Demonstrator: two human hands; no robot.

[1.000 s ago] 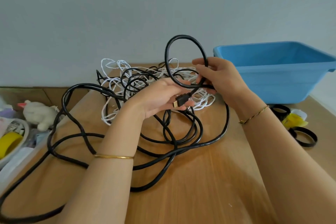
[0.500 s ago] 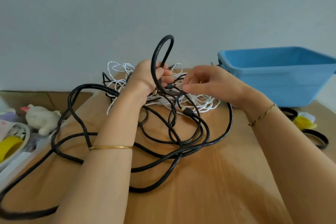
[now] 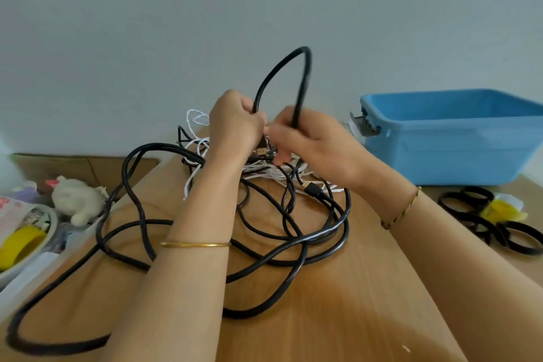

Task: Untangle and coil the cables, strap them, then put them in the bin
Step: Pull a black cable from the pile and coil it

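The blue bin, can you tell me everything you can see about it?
The blue bin is a rectangular tub that looks like smooth plastic, with a thick rim and sides sloping inward toward the base. It has no lid on. A dark grey latch hangs at its left end. It stands upright on a tan surface at the right, close to the wall. Its floor is hidden, and the picture's edge cuts off its right end.
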